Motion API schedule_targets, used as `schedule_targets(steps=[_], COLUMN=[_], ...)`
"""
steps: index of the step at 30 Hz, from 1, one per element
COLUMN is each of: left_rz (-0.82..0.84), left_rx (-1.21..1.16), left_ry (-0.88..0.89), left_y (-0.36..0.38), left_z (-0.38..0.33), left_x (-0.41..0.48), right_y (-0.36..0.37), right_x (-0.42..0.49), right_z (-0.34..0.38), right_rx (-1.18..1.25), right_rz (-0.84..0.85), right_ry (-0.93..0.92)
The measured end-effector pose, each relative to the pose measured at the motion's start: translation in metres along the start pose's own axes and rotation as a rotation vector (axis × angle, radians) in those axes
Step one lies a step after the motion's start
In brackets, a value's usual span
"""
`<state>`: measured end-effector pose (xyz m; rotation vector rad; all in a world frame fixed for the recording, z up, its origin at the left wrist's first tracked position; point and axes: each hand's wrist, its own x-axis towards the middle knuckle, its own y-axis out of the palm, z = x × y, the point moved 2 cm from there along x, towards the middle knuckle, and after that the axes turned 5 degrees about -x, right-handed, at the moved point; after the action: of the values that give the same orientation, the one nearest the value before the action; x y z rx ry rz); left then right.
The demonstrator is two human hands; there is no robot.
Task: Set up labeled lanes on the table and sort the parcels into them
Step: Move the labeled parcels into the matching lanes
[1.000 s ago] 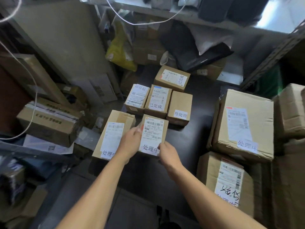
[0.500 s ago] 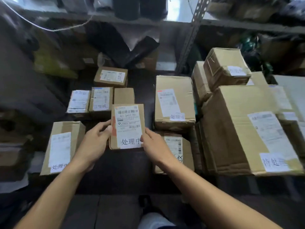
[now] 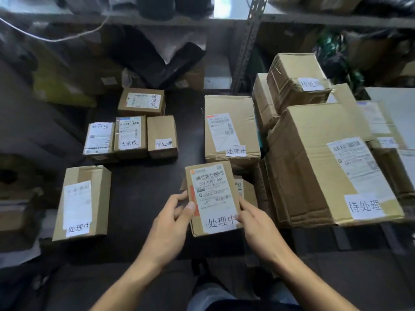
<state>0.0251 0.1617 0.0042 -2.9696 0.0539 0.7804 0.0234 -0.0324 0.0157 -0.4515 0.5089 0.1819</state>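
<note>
Head view: small parcel [image 3: 213, 198] tagged 处理中 is held in both hands, front-centre over the dark worktop [image 3: 143, 194], label up. Left hand [image 3: 170, 223] grips the left edge, thumb on top, fingers [image 3: 179, 198] curled round the side. Right hand [image 3: 258, 223] pinches the right edge low down, fingers [image 3: 243, 205] wrapped on the side. It looks lifted, but I cannot tell if the base touches the worktop.

A partly hidden box [image 3: 248, 189] sits just behind-right, tag unreadable. Further back is a mid-size box [image 3: 231, 129] with the same 处理中 tag. Another 处理中 box, the left box [image 3: 83, 200], is well apart. At back-left the tags are mixed: 已完成 box [image 3: 130, 136] and 待处理 box [image 3: 162, 135]. The big carton [image 3: 314, 167] at right is tagged 待处理. No lane markers are visible.

Judgement: the step is to set this parcel with its matching tag. The nearest match is the mid-size box, so it probably goes on bare worktop just in front of that, not on the partly hidden box.
- Hold with both hands till the base is flat.
- Label up, tag readable.
- Square the edges to its neighbour.
- Leave a gap to the big carton so the groups don't merge.

Risk: a corner catches the partly hidden box and the parcel tips.
</note>
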Motion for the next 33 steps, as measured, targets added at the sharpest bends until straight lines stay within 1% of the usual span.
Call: schedule_targets(steps=[5,9,13,18,24,29,31,33], left_rz=[0.103,0.182,0.228,0.251,0.222,0.198,0.175,0.143], left_rx=[0.036,0.004,-0.022,0.002,0.026,-0.006,-0.015,-0.031], left_ry=[-0.03,-0.061,-0.114,-0.118,-0.116,-0.129,-0.108,-0.083], left_y=[0.015,0.036,0.05,0.055,0.051,0.044,0.036,0.024], left_z=[0.002,0.003,0.01,0.018,0.021,0.022,0.02,0.015], left_x=[0.011,0.026,0.04,0.041,0.047,0.043,0.04,0.036], right_y=[-0.006,-0.021,-0.023,-0.023,-0.025,-0.023,-0.018,-0.008], right_x=[-0.002,0.004,0.014,0.016,0.016,0.005,0.0,-0.002], right_z=[-0.015,-0.025,-0.038,-0.045,-0.043,-0.024,-0.015,0.001], right_rx=[0.007,-0.003,-0.001,0.01,-0.014,-0.098,-0.2,-0.234], right_rz=[-0.056,-0.124,-0.147,-0.144,-0.168,-0.245,-0.31,-0.33], right_ry=[0.063,0.11,0.145,0.182,0.23,0.135,0.049,-0.057])
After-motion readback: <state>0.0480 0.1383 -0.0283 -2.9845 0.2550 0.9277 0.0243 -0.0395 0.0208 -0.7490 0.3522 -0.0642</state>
